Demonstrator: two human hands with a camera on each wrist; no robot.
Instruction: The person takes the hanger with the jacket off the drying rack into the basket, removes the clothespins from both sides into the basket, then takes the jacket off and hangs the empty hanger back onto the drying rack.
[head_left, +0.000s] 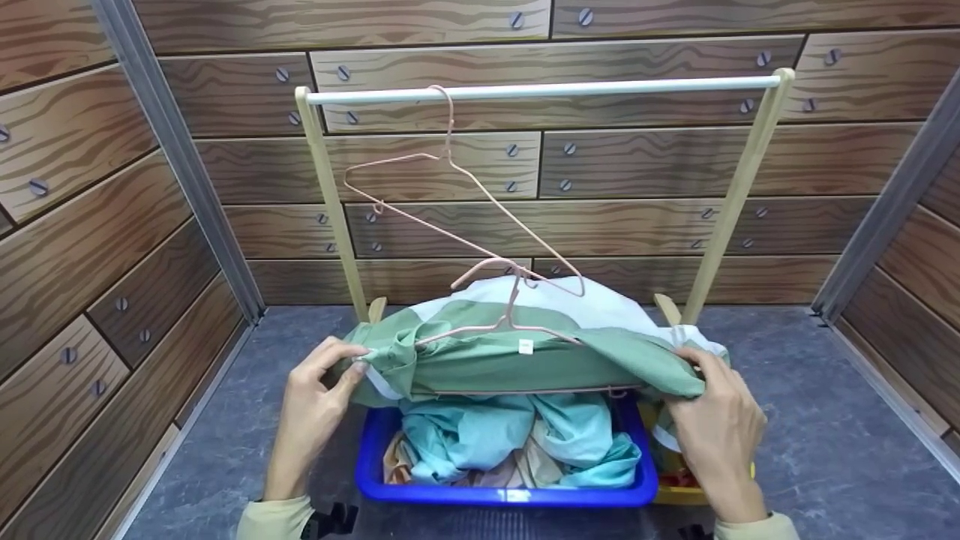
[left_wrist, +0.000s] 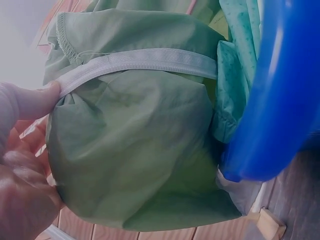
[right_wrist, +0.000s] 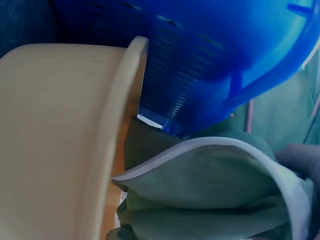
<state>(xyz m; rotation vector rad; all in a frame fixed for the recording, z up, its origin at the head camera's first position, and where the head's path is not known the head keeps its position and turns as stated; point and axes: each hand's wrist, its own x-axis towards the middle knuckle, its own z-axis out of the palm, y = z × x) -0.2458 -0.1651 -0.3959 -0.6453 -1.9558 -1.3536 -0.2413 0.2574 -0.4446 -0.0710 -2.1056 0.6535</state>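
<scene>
A green and white zip-up jacket (head_left: pixel 480 371) is spread over a pink wire hanger (head_left: pixel 512 315), whose hook stands up above the collar. At the jacket's left side my left hand (head_left: pixel 319 397) pinches its front edge between thumb and fingers, beside the white zipper (left_wrist: pixel 145 60) in the left wrist view. My right hand (head_left: pixel 716 420) grips the green cloth on the opposite side. In the right wrist view that hand is mostly cut off, and the zipper edge (right_wrist: pixel 220 142) hangs open. The hanger's bottom bar shows under the collar area.
Below the jacket stands a blue basket (head_left: pixel 506 495) holding turquoise clothes (head_left: pixel 480 435). A yellow container (head_left: pixel 682 495) sits right of it, partly hidden. Behind, a second pink hanger (head_left: pixel 450 154) hangs from the rack's white rail (head_left: pixel 600 90). Wood-patterned walls enclose the grey surface (head_left: pixel 847 435).
</scene>
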